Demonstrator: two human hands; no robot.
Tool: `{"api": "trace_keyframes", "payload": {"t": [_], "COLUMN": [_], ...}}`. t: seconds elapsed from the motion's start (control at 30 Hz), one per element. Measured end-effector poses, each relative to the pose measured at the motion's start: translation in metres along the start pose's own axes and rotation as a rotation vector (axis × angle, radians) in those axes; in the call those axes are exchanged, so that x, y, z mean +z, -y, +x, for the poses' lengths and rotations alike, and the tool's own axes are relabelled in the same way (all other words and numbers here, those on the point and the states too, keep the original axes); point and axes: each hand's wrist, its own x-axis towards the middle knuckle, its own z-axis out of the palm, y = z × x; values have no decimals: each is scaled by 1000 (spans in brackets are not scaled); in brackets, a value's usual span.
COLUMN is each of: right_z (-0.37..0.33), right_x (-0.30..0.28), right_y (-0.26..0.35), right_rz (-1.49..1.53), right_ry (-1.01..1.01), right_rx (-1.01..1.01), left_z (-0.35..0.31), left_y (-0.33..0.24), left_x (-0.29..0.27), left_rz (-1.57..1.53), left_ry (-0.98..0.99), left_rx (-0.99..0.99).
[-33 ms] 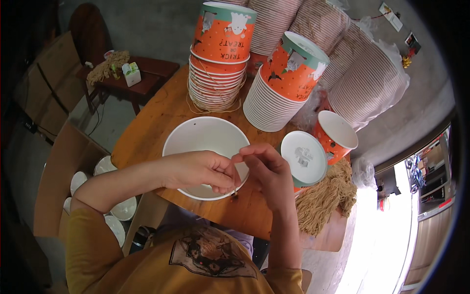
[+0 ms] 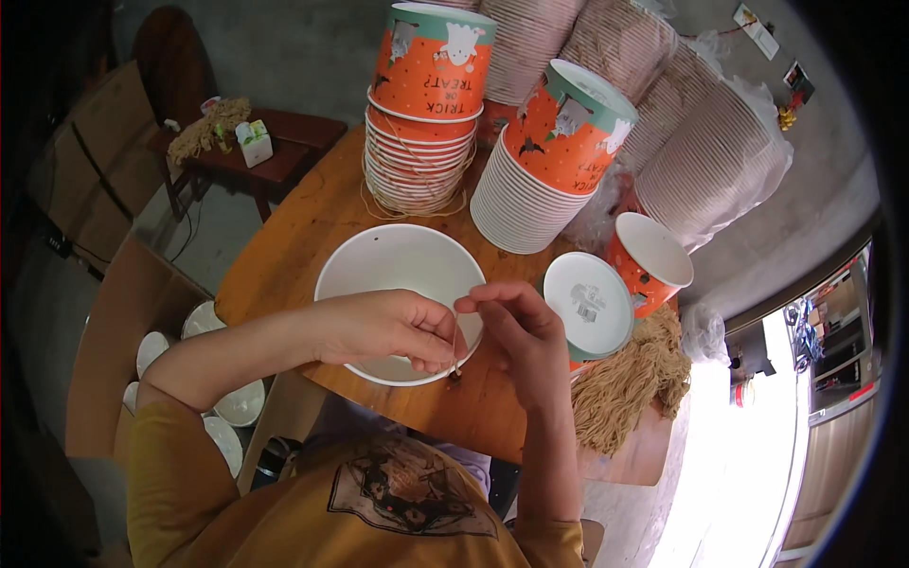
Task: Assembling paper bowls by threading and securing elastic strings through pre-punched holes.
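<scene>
A white-lined paper bucket [image 2: 402, 260] lies at the table's near edge with its open mouth up and a small hole near its far rim. My left hand [image 2: 402, 329] reaches across the mouth, fingers closed on a thin tan string [image 2: 458, 355] by the right side of the rim. On that same string the thumb and fingertips of my right hand [image 2: 519, 331] are pinched, just above and right of the left fingers. A short end of it shows below, outside the rim. Part of the string is hidden behind my fingers.
Two stacks of orange paper buckets, one [image 2: 426, 114] with loose string around it, the other [image 2: 540, 189], stand behind. Right are an upside-down bucket [image 2: 587, 303], an upright bucket [image 2: 653, 265] and a tan string bundle [image 2: 630, 379]. A cardboard box [image 2: 118, 350] holding buckets sits left.
My right fingertips have shifted very slightly to the right. Everything else looks the same.
</scene>
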Motion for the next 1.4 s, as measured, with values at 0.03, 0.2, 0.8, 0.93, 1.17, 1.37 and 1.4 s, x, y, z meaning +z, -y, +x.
{"api": "trace_keyframes", "payload": {"t": [0.03,0.2,0.8,0.93,1.17,1.37,1.4], "right_z": [-3,-27,-45,-48,-48,-51,-50], "right_x": [-2,-6,6,21,15,-1,-2], "right_y": [-3,-20,-24,-38,-42,-36,-38], "right_rz": [2,39,160,-12,-633,-37,-37], "right_ry": [0,-216,-251,-291,-334,-215,-216], "right_rx": [3,-61,39,-125,-416,-116,-115], "left_z": [2,17,28,29,28,26,26], "left_y": [1,4,2,1,-2,-4,-3], "left_x": [-2,-5,4,5,7,4,3], "left_rz": [-24,-111,-152,-324,-394,-291,-212], "left_ry": [20,-10,-84,-57,-116,-82,-68], "left_rx": [-2,10,-24,-110,-130,-39,3]}}
